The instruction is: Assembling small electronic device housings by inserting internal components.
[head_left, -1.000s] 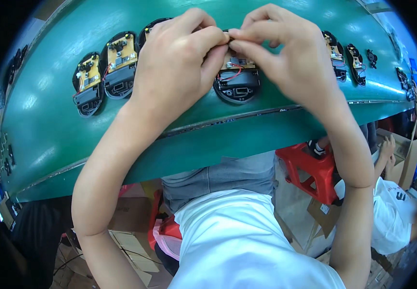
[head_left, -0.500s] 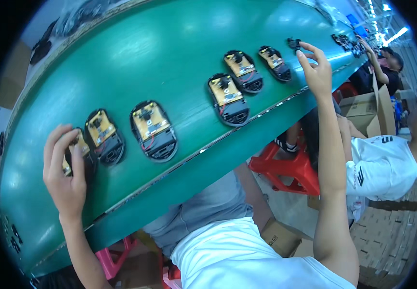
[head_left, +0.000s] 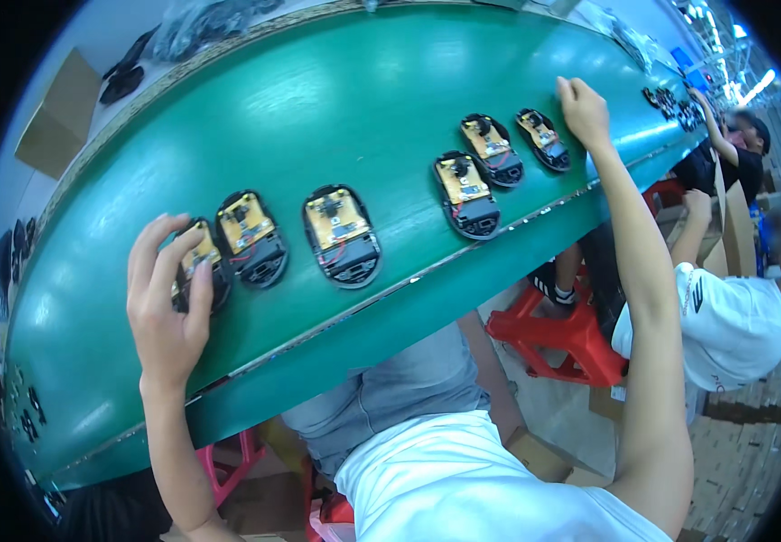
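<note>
Several opened computer mice lie on the green work surface, their yellowish circuit boards and red wires exposed. My left hand is curled around the leftmost opened mouse, its thumb and fingers on either side and partly hiding it. Beside that one lies another mouse, with a third mouse to its right. Farther right is a group with a near mouse, a middle mouse and a far mouse. My right hand hovers past this group, fingers pinched together; what they hold, if anything, is hidden.
A pile of small black parts lies at the far right, near another person's arm. More dark pieces are at the far left. A red stool and a person in a white shirt are to the right.
The mice and my left hand appear farther right as the view shifts. My right hand's fingers have closed, and the small black part at their tips no longer shows.
</note>
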